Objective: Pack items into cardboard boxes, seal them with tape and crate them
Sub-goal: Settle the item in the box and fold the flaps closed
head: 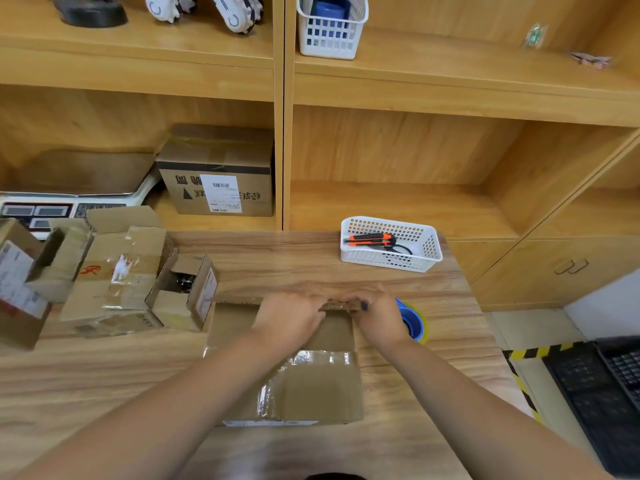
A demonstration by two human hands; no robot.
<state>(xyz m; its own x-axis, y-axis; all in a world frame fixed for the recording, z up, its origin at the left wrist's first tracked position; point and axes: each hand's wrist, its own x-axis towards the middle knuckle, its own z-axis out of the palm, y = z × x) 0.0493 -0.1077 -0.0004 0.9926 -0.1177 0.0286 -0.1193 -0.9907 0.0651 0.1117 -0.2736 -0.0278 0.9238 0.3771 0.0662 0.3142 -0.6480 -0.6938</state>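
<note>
Two hands, left (291,317) and right (377,313), clamped on far edge of cardboard box (322,386); bare table (294,268) beyond.

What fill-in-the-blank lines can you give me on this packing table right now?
1. The left hand and right hand grip a flap of the cardboard box; the tape roll sits beside the ____ one.
2. The orange utility knife lies in the white ____ on the table.
3. The tape roll's core is ____.
Missing words: right; basket; blue.
</note>
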